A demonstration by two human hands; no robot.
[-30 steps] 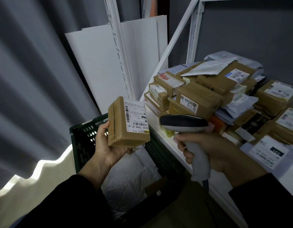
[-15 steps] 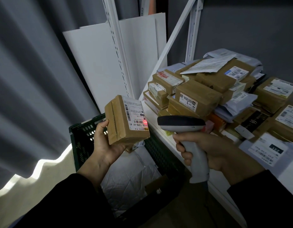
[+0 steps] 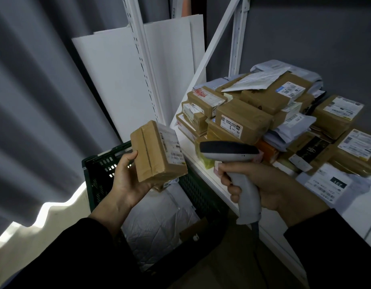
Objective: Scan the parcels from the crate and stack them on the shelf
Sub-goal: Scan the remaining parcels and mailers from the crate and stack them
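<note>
Holding parcel (image 3: 155, 151) above crate (image 3: 101, 167), left hand (image 3: 126, 184) wraps its lower edge, long axis near upright, label toward scanner (image 3: 228, 151) gripped by right hand (image 3: 263, 188); shelf (image 3: 201, 175) lies just right

The parcel (image 3: 157, 151) is brown cardboard with a white label printed in black. The scanner (image 3: 232, 153) is pale grey with a black top. The crate (image 3: 101, 170) is dark green with slotted walls, and the mailer (image 3: 155, 222) in it is silvery. The shelf (image 3: 203, 174) is white. Its stacked parcels (image 3: 253, 119) are brown with white labels, with one orange box (image 3: 268, 150) among them. The curtain (image 3: 34, 101) is grey and the sleeves (image 3: 76, 257) are black.
</note>
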